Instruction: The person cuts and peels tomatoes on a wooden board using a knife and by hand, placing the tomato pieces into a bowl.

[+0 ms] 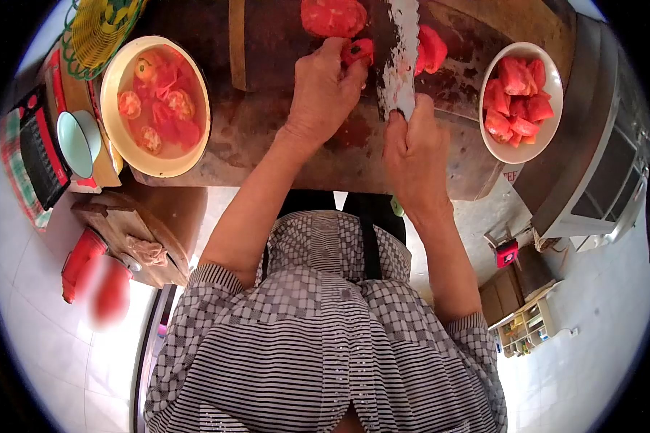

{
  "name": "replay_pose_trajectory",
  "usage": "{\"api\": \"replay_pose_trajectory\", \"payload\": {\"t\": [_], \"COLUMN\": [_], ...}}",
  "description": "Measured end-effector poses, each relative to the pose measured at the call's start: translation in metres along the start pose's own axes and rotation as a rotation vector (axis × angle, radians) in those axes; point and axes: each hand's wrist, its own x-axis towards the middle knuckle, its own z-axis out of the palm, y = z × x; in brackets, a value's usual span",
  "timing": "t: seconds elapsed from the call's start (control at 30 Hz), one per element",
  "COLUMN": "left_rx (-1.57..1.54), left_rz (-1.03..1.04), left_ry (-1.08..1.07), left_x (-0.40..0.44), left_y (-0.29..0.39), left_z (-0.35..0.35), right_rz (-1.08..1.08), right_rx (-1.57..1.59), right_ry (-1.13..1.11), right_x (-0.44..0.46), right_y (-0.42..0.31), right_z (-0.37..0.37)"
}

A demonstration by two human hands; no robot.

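Note:
My right hand (pixel 419 151) is wrapped round the handle of a wide-bladed kitchen knife (pixel 399 61), its blade pointing away from me and smeared with wet residue. Left of the blade, my left hand (pixel 326 94) pinches a small piece of red tomato (pixel 359 52) against the wooden board (pixel 274 54). A larger peeled tomato (pixel 332 17) lies just beyond those fingers. On the blade's other side rests a cut tomato piece (pixel 430 49), partly hidden by the knife.
At the right, a white bowl (pixel 485 133) holds several tomato chunks. An enamel basin (pixel 110 137) on the left contains reddish liquid, tomato skins and cores. Beyond it are a yellow-green woven basket (pixel 101 32) and a pale cup (pixel 78 144). The table's near edge (pixel 325 180) runs before my body.

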Motion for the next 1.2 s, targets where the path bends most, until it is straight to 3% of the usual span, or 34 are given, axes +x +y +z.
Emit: {"api": "replay_pose_trajectory", "payload": {"t": [0.17, 0.37, 0.47, 0.57, 0.67, 0.77, 0.9, 1.0, 1.2], "left_rx": [-0.095, 0.005, 0.116, 0.247, 0.374, 0.402, 0.468, 0.502, 0.334], "left_rz": [-0.048, 0.034, 0.078, 0.216, 0.151, 0.083, 0.156, 0.069, 0.123], "left_ry": [-0.009, -0.060, -0.061, 0.020, 0.097, 0.244, 0.174, 0.047, 0.136], "left_x": [0.000, 0.006, 0.006, 0.004, 0.002, 0.010, 0.027, 0.039, 0.028], "left_y": [0.005, 0.002, 0.000, 0.000, -0.001, -0.008, 0.011, 0.020, -0.002], "left_z": [0.002, 0.004, 0.007, 0.008, 0.001, -0.020, -0.035, -0.033, -0.051], "right_rz": [0.025, 0.117, 0.050, 0.154, 0.223, 0.425, 0.315, 0.307, 0.313], "right_rx": [0.012, 0.017, -0.059, 0.041, 0.262, 0.708, 0.712, 0.694, 0.580], "right_ry": [-0.053, -0.099, 0.000, 0.020, 0.005, -0.125, -0.234, -0.280, -0.359], "right_x": [0.000, 0.005, 0.013, 0.010, 0.005, 0.011, 0.020, 0.025, 0.015], "right_y": [-0.002, -0.006, 0.003, 0.016, 0.035, 0.022, 0.036, 0.033, -0.002], "right_z": [-0.002, 0.000, 0.017, 0.021, 0.026, 0.008, 0.008, 0.010, 0.024]}}
